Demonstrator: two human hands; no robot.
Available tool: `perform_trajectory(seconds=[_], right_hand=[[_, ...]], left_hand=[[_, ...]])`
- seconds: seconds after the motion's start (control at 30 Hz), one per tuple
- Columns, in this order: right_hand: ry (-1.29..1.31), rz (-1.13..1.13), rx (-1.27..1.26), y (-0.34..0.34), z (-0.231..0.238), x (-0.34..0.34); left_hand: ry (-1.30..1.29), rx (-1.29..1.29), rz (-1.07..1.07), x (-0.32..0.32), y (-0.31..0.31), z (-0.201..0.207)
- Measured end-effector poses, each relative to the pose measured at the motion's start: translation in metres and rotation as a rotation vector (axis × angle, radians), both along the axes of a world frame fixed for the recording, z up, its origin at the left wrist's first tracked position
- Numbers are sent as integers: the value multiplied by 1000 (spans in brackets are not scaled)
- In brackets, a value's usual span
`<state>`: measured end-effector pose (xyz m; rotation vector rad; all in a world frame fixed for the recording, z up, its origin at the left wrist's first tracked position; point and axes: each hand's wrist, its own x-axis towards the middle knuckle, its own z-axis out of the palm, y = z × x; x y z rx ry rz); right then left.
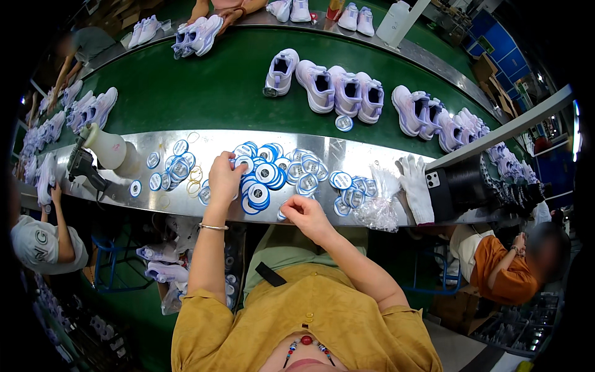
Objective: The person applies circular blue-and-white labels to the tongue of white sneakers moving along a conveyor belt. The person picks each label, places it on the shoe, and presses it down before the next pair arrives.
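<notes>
Round blue-and-white tags lie in a loose pile (268,173) on the metal ledge in front of me. My left hand (224,178) reaches into the pile's left side, fingers curled and closed at the edge of a round tag (244,165). Close to the ledge's front edge, my right hand (308,218) pinches another round tag (282,214), mostly hidden by the fingers. Clear-looking round tags (306,168) lie right of the pile, with more blue-rimmed tags (353,191) beyond them. Another group of tags (178,166) is on the left, beside thin rubber bands (195,180).
White-and-lilac sneakers (341,90) stand on the green conveyor belt (204,93) past the ledge. A heat gun (87,164) and a white bottle (106,146) are at left. A plastic bag (378,208), glove (416,189) and phone (439,193) lie at right. Other people work around the belt.
</notes>
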<state>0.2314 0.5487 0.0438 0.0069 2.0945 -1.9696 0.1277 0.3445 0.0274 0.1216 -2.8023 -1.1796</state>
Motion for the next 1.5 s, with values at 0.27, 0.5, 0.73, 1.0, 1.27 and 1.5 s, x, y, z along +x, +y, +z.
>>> perform_trajectory(seconds=[0.27, 0.5, 0.73, 1.0, 1.27, 1.5], right_hand=[[78, -69, -9, -5, 13, -9], [228, -141, 23, -16, 35, -15], [267, -204, 61, -13, 31, -15], [244, -234, -36, -5, 24, -17], [628, -217, 378, 13, 29, 3], [537, -144, 350, 43, 16, 17]], left_hand=[[-219, 983, 32, 33, 6, 40], [-154, 1340, 7, 68, 41, 52], [-107, 1368, -12, 77, 52, 51], [-86, 1398, -173, 85, 60, 44], [-149, 1348, -100, 92, 77, 41], [-257, 1082, -302, 93, 89, 37]])
